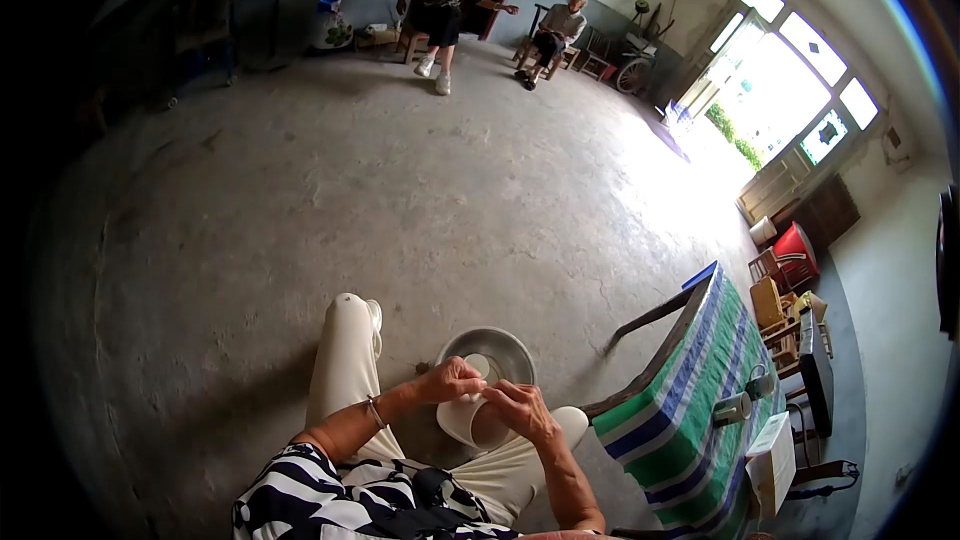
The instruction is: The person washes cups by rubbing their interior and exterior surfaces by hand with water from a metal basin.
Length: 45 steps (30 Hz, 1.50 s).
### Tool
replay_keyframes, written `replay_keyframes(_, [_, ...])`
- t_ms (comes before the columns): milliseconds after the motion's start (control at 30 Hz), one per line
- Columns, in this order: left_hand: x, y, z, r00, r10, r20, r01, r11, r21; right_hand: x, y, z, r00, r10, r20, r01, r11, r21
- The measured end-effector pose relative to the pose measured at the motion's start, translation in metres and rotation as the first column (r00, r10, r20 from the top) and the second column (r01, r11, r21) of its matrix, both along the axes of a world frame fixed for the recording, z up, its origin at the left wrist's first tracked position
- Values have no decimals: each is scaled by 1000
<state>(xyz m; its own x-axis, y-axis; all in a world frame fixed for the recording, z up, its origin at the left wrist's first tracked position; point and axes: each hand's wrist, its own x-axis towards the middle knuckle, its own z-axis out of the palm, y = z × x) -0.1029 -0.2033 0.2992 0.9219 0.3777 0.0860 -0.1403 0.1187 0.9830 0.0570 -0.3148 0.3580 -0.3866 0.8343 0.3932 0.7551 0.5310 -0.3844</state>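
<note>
My left hand (447, 381) and my right hand (521, 410) meet over my lap, fingertips pinched close together. A small pale bit shows between them, too small to name. Directly below is a white, round-rimmed container (452, 420), partly covered by my right hand. Beyond it, a grey metal basin (518, 352) stands on the floor between my legs. Inside the basin lies a pale round thing (479, 364), half hidden by my left hand. A bracelet (375, 412) circles my left wrist.
To my right stands a table with a green, blue and white striped cloth (655, 425). It bears a mug (732, 408), another cup (760, 382) and a white box (771, 465). Two people (443, 0) (560, 24) sit along the far wall. A bright open doorway (775, 90) is at the right.
</note>
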Motion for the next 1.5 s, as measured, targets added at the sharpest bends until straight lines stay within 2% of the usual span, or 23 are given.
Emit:
replay_keyframes(133, [-5,0,9,998,66,-8,-65,993,95,2,0,-12,996,-46,-72,42,997,-68])
replay_keyframes(233, [-7,0,17,978,207,18,-205,946,250,1,2,-27,963,-182,-197,160,980,-122])
replay_keyframes(300, [-6,0,20,960,281,8,-269,909,317,3,-2,-55,840,-381,-387,327,924,-200])
replay_keyframes(367, [-4,-1,19,935,354,5,-329,864,382,-5,-14,-75,518,-668,-534,255,716,-650])
replay_keyframes(400, [0,0,13,910,401,102,-393,762,514,-13,-17,-89,374,-697,-612,169,700,-694])
replay_keyframes(500, [3,0,3,873,420,248,-461,549,697,-37,-27,-101,-69,-798,-598,-165,600,-782])
replay_keyframes(567, [4,-2,0,865,409,292,-470,452,758,-40,-39,-116,-358,-762,-540,-557,638,-531])
replay_keyframes(600, [3,-3,0,871,410,269,-445,431,785,-44,-40,-112,-361,-762,-538,-561,638,-527])
replay_keyframes(700, [-2,-4,6,869,429,246,-433,420,798,-51,-52,-84,-289,-789,-543,-625,585,-517])
replay_keyframes(733, [-3,-4,9,859,442,257,-455,432,778,-49,-53,-66,-156,-813,-562,-546,545,-636])
replay_keyframes(767, [-4,-4,10,861,441,252,-451,433,780,-46,-55,-56,-21,-832,-555,-444,505,-740])
replay_keyframes(833, [-3,-5,9,863,445,238,-442,437,784,-42,-56,-52,155,-718,-679,-93,673,-733])
replay_keyframes(900, [2,-8,-3,852,451,266,-471,436,767,-44,-42,-58,267,-633,-727,257,773,-580])
replay_keyframes(967, [4,-13,-6,839,527,134,-436,504,746,-50,-26,-53,52,-642,-765,169,760,-627])
replay_keyframes(1033, [7,-20,-1,838,534,117,-435,523,733,-63,-14,-65,-25,-585,-811,116,804,-583])
replay_keyframes(1133, [4,-19,-3,824,562,74,-451,570,687,-86,-6,-62,69,-632,-772,313,748,-585])
replay_keyframes(1200, [1,-14,6,803,591,78,-512,616,599,-88,-10,-76,307,-630,-713,433,760,-485])
replay_keyframes(1233, [-1,-11,5,802,592,72,-510,618,599,-91,-16,-79,304,-633,-712,430,758,-490])
replay_keyframes(1300, [-4,-3,5,824,567,-2,-502,731,462,-92,-26,-81,613,-637,-468,627,752,-204])
replay_keyframes(1333, [-6,-1,8,840,541,-30,-492,785,376,-85,-30,-80,746,-510,-428,560,828,-10])
replay_keyframes(1367, [-8,2,9,841,540,-31,-492,787,373,-73,-35,-79,746,-512,-426,561,828,-13])
replay_keyframes(1433, [-13,9,10,920,370,-130,-334,913,234,-43,-43,-73,972,-196,-128,219,955,203])
replay_keyframes(1500, [-13,11,4,947,287,-141,-259,947,189,-14,-51,-66,976,-111,185,65,969,240])
